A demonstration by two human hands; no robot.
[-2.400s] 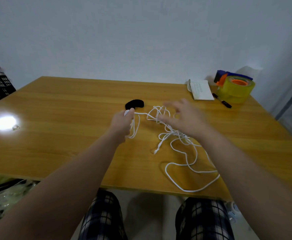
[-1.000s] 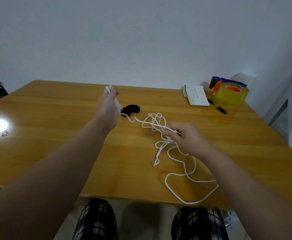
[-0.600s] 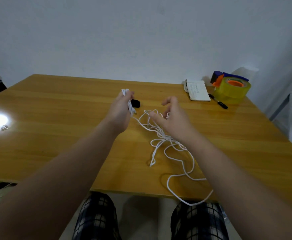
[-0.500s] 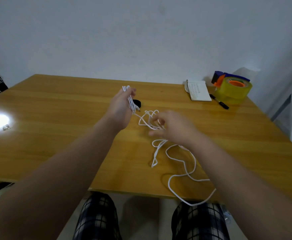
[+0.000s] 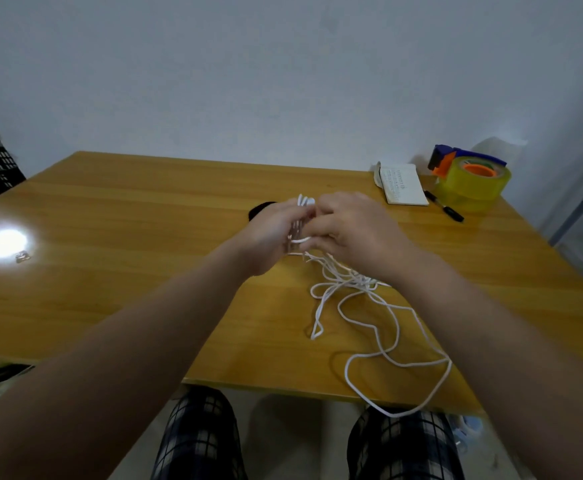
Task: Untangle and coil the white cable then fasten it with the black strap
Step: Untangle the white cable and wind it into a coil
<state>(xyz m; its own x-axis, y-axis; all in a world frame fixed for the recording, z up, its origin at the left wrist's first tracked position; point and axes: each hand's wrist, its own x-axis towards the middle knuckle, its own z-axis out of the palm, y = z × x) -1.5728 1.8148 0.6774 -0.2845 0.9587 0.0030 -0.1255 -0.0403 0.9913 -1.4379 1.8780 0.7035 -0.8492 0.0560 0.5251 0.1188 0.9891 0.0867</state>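
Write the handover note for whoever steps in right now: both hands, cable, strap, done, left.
Left hand: grips a few finished loops of the white cable.
Right hand: against the left, pinching the next strand, it seems.
Black strap: on the table, half hidden behind the left hand, unused.
Done: first few loops.
Left: most cable lies tangled, one loop hanging over the near edge; untangle, coil, strap.
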